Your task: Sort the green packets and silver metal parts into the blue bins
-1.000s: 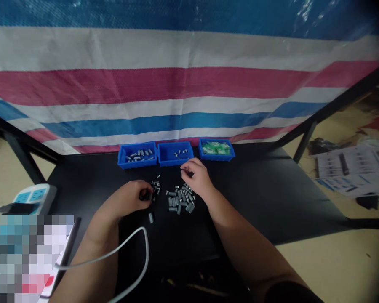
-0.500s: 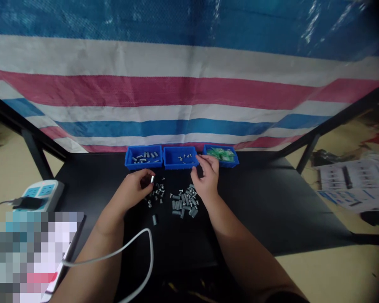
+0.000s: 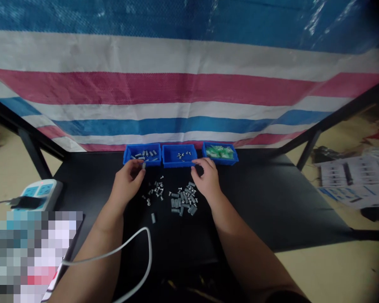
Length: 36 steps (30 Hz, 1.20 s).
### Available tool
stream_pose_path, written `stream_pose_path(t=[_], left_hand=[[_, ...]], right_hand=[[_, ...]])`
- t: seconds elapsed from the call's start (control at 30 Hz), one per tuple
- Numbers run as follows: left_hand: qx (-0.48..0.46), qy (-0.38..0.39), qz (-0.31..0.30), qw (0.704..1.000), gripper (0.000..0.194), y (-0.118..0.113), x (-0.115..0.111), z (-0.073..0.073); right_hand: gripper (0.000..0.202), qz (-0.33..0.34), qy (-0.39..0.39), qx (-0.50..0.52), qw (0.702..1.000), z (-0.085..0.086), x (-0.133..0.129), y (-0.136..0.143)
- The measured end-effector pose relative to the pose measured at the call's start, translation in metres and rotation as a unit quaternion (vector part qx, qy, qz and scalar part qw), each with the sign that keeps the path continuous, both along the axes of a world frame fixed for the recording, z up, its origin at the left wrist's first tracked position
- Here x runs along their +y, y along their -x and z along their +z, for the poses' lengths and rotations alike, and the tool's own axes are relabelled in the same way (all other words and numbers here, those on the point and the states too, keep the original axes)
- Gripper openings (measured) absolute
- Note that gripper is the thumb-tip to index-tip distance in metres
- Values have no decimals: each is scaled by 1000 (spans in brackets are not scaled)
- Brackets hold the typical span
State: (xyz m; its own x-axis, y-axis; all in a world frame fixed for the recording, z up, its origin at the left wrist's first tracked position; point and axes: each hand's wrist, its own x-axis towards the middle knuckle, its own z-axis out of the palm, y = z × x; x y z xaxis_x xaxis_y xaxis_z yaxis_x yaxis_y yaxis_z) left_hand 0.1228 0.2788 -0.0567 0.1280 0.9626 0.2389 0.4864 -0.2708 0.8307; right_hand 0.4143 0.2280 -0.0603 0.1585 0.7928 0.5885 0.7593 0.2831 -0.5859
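Observation:
My left hand (image 3: pixel 126 179) is closed in a pinch on a small metal spacer (image 3: pixel 143 166), held at the front edge of the left blue bin (image 3: pixel 125 155). Similar spacers (image 3: pixel 150 153) lie inside that bin. My right hand (image 3: pixel 207 176) hovers by the front right corner of the middle blue bin (image 3: pixel 173 163), thumb and forefinger slightly apart, with nothing visible between them. A few small screws (image 3: pixel 180 155) are in the middle bin. On the black table, loose screws (image 3: pixel 158 190) lie beside a pile of grey spacers (image 3: pixel 181 201).
The right blue bin (image 3: pixel 221 161) holds green-and-clear packets (image 3: pixel 219 152). One lone spacer (image 3: pixel 153 218) lies nearer me. A white cable (image 3: pixel 150 248) loops over my left forearm. At left are a power strip (image 3: pixel 46 191) and a blurred-out device (image 3: pixel 41 256). Striped sheeting (image 3: pixel 189 88) hangs behind.
My left hand has moved away from me and left, carrying the spacer from above the loose screws to the left bin. My right thumb and forefinger have drawn closer together.

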Motion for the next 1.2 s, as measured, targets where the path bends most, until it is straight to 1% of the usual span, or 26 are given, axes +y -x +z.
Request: stream_pose_path(t=[0.13, 0.2, 0.3, 0.37, 0.4, 0.5, 0.6, 0.77, 0.87, 0.97, 1.1, 1.13, 1.2], left_hand=[[-22, 19, -12, 1000, 39, -1, 2, -4], [-15, 23, -20, 999, 35, 0, 2, -5], [8, 36, -15, 999, 31, 0, 3, -6], [-5, 60, -6, 998, 31, -1, 4, -7], [-23, 76, 1, 997, 31, -1, 5, -7], [-87, 118, 26, 989, 34, -2, 8, -9], [-137, 134, 50, 980, 39, -5, 10, -9], [-203, 125, 82, 968, 40, -9, 7, -3], [-231, 98, 83, 964, 40, -10, 6, 0], [-229, 47, 81, 969, 42, -10, 4, 1], [-182, -32, 117, 976, 40, -10, 0, 1], [-168, -43, 123, 977, 40, -10, 0, 1], [-147, -32, 121, 981, 46, -10, 0, -1]], right_hand=[[10, 30, 91, 7, 995, -3, -1, -13], [10, 62, 138, -3, 989, -3, -3, -21], [19, 148, 201, -34, 968, 0, -7, -30], [28, 191, 234, -47, 952, 1, -10, -35], [32, 202, 245, -51, 947, 1, -11, -37], [36, 199, 254, -62, 944, -3, -14, -38], [31, 176, 244, -67, 951, -7, -13, -35], [29, 172, 254, -69, 949, -10, -11, -31], [28, 174, 255, -68, 949, -10, -10, -30], [28, 172, 249, -64, 951, -11, -10, -30], [28, 174, 250, -55, 951, -12, -10, -30], [28, 176, 252, -50, 950, -11, -10, -30], [29, 183, 251, -41, 950, -10, -10, -31]])
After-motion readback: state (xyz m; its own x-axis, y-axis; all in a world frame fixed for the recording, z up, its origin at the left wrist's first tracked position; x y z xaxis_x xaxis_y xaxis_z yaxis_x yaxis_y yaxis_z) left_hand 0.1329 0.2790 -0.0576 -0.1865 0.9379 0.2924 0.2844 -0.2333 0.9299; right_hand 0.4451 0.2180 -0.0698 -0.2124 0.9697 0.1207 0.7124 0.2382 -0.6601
